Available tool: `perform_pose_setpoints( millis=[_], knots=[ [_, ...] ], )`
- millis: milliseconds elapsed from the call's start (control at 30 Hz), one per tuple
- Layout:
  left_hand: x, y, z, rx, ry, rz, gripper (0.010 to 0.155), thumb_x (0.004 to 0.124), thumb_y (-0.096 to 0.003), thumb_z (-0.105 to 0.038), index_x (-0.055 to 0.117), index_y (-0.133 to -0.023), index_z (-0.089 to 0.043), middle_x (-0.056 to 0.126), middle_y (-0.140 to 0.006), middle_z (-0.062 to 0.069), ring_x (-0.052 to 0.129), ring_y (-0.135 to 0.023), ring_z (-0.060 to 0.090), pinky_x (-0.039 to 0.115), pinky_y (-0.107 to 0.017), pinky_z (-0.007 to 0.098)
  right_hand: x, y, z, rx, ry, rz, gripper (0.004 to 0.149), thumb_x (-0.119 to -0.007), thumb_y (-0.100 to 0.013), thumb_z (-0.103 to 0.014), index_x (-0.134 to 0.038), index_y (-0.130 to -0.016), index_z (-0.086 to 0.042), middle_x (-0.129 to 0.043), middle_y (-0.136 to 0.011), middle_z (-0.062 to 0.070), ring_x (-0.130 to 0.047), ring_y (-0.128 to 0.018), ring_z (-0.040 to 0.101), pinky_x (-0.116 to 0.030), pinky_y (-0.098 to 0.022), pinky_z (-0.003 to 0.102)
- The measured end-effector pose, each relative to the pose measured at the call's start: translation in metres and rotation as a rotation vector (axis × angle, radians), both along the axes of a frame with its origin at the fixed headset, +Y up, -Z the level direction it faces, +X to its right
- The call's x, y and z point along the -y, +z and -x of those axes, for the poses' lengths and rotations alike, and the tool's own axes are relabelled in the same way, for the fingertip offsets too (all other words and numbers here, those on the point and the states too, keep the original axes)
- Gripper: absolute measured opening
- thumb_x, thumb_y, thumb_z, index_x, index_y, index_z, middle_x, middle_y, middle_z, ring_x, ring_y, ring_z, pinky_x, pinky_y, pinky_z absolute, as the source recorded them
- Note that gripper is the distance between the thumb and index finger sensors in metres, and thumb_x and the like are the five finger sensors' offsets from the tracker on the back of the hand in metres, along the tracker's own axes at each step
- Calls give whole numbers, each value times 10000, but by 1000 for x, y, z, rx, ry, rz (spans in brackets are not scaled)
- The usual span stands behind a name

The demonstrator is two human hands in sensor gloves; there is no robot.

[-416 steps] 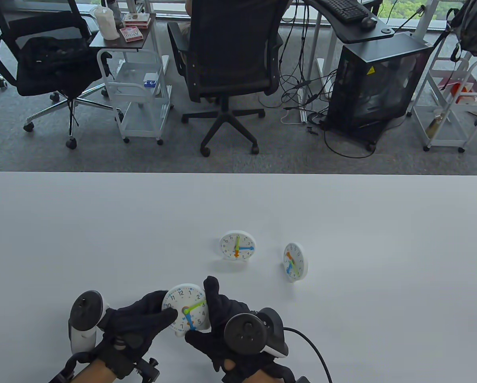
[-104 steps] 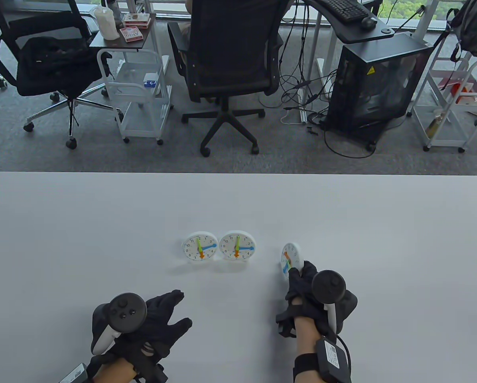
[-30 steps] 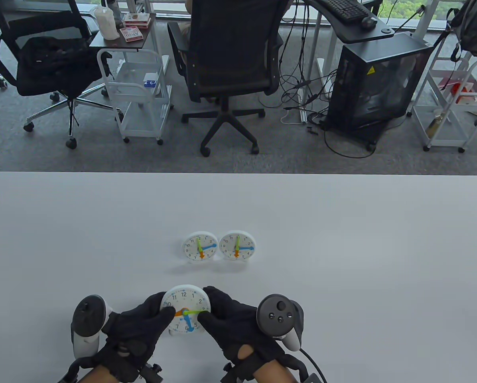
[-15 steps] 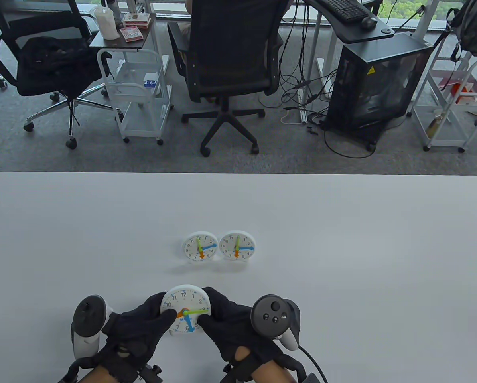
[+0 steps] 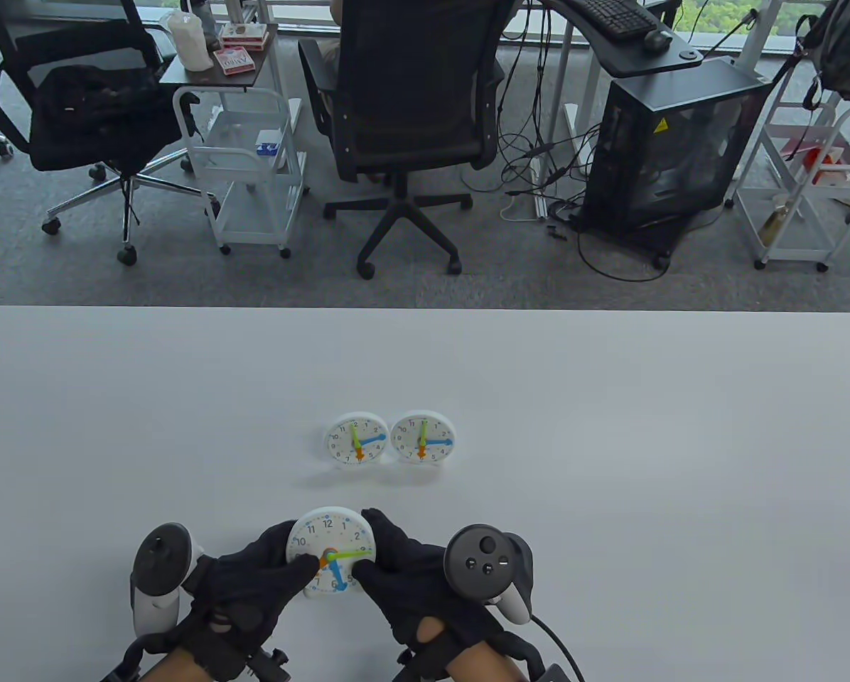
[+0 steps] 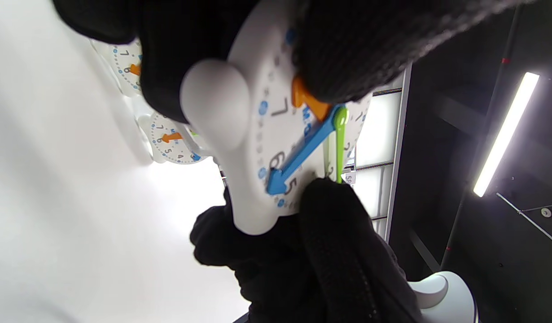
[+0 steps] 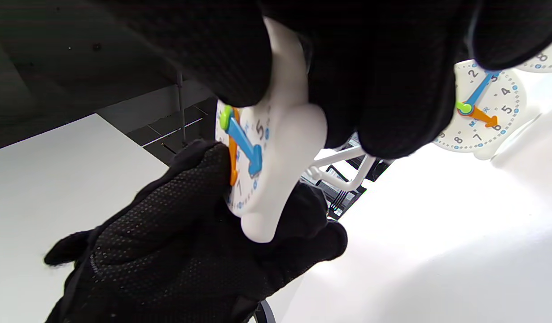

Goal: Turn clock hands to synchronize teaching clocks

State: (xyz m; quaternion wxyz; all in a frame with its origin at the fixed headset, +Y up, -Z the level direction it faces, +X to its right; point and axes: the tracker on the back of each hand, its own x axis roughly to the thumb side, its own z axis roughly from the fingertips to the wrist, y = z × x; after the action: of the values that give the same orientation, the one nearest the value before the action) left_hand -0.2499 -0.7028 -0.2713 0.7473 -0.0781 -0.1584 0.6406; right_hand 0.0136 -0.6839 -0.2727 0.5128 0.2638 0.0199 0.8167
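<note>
Left hand (image 5: pixel 247 582), right hand (image 5: pixel 414 579) grip clock (image 5: pixel 330 550).

Two clocks (image 5: pixel 389 438) stand side by side, touching, mid-table. The table (image 5: pixel 645 462) lies bare left, right and beyond them.

Both hands grip white clock (image 7: pixel 285 148) w/ blue, orange, green pointers; 2nd clock (image 7: pixel 482 112) behind on table (image 7: pixel 437 246).

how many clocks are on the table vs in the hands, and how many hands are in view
clocks standing on the table: 2 (left one, right one)
clocks held in the hands: 1
gloved hands: 2 (left hand, right hand)
total: 3 clocks, 2 hands
</note>
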Motion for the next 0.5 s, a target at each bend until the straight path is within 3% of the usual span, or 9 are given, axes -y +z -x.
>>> perform_pose_setpoints(
  millis=[500],
  knots=[
    [0, -1, 0, -1, 9, 20, 581, 956, -446, -386, 740, -928, -144, 1041, -700, 38, 1014, -616, 373, 679, -586, 666, 0, 2, 3, -1, 8, -17, 687, -791, -512, -328, -582, -980, 130, -926, -674, 169, -1001, -470, 362, -699, -470, 677]
  ],
)
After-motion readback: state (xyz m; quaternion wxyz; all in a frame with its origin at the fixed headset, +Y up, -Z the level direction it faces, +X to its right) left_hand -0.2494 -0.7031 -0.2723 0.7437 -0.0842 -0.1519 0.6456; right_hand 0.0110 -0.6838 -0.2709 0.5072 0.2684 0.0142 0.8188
